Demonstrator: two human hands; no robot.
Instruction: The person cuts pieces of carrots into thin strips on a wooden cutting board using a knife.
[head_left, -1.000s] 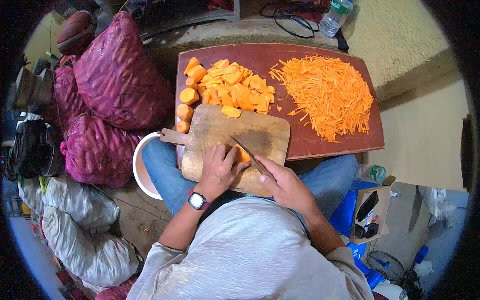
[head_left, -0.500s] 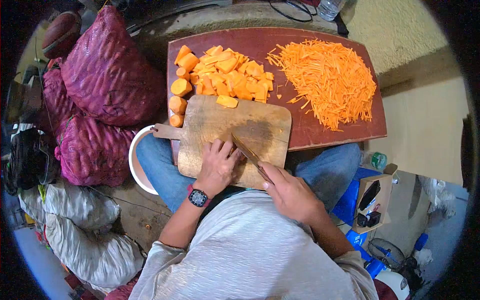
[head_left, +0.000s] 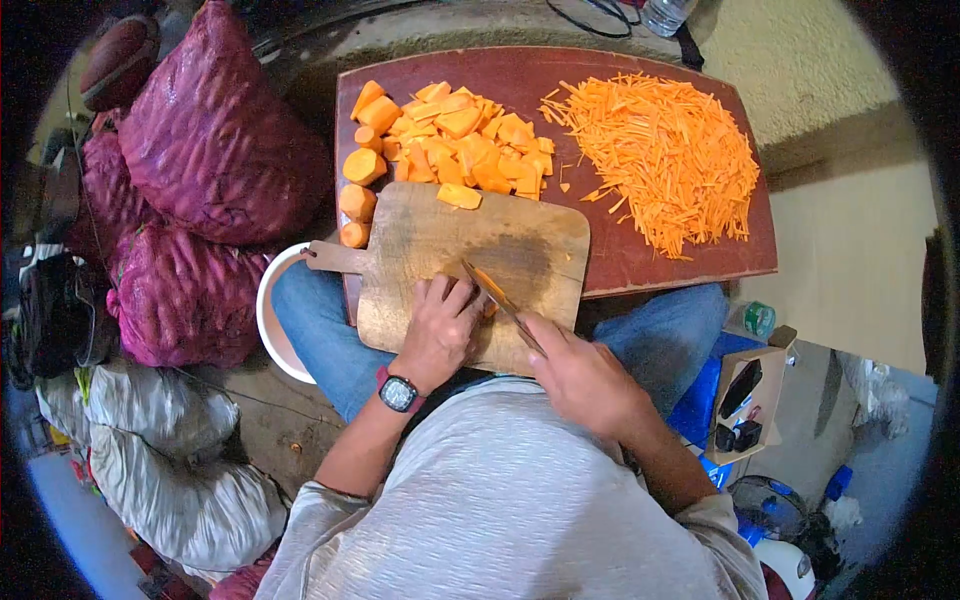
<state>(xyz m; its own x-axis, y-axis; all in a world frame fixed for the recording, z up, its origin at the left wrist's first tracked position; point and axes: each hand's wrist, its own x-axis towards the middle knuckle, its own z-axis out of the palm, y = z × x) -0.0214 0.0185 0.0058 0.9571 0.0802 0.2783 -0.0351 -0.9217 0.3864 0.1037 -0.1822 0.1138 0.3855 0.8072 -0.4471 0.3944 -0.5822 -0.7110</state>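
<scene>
On the wooden cutting board (head_left: 430,235), my left hand (head_left: 440,325) presses down with curled fingers. A bit of orange carrot (head_left: 489,310) shows beside its fingertips; the rest is hidden under the hand. My right hand (head_left: 582,378) is closed around the handle of a knife (head_left: 505,303), its blade lying along the left fingers with the tip pointing up and left. One flat carrot slice (head_left: 459,196) rests at the board's far edge. Behind the board are a heap of carrot slices (head_left: 470,140) and, to the right, a large pile of carrot shreds (head_left: 670,160).
The board overlaps the near edge of a dark red tabletop (head_left: 560,230). Thick carrot chunks (head_left: 364,166) line its left side. Purple mesh sacks (head_left: 215,130) and a white tub (head_left: 275,335) stand left. At right are a cardboard box (head_left: 760,400) and a plastic bottle (head_left: 758,319).
The view has shifted slightly. Both hands stay at nearly the same spot on the board, and more orange shows beside the left fingertips near the blade.
</scene>
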